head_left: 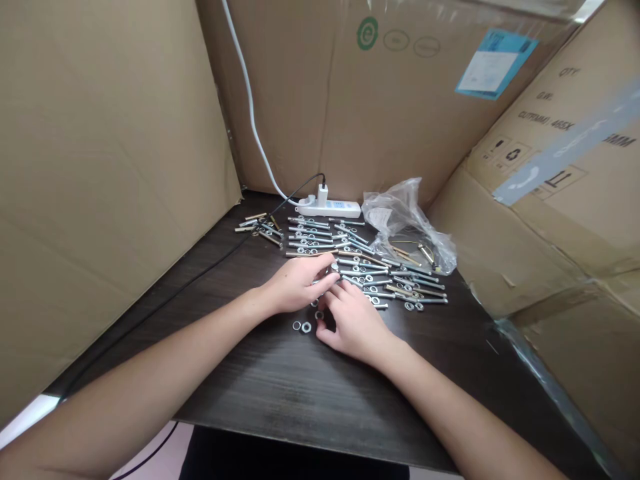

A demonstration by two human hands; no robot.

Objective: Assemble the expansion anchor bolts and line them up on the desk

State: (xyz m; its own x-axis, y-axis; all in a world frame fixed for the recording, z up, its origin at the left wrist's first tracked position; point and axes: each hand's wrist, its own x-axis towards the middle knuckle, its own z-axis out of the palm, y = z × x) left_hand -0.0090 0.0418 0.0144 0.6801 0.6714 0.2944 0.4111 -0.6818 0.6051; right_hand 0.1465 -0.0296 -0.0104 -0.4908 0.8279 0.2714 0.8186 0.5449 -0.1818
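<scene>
Several metal bolts [350,257] with nuts and washers lie in rows on a dark wooden table [280,380]. My left hand [297,283] reaches into the near edge of the rows, its fingers pinched on a small metal part I cannot name. My right hand [353,320] rests just beside it on the table, fingers curled, fingertips meeting the left hand's at the same spot. Two loose nuts [301,326] lie on the table just left of my right hand. What the right fingers hold is hidden.
A white power strip [330,208] with a plugged charger and a white cable sits at the back. A crumpled clear plastic bag [407,223] lies at the back right. Cardboard boxes [110,173] wall in the table on the left, back and right. A black cable [200,277] runs across the left side.
</scene>
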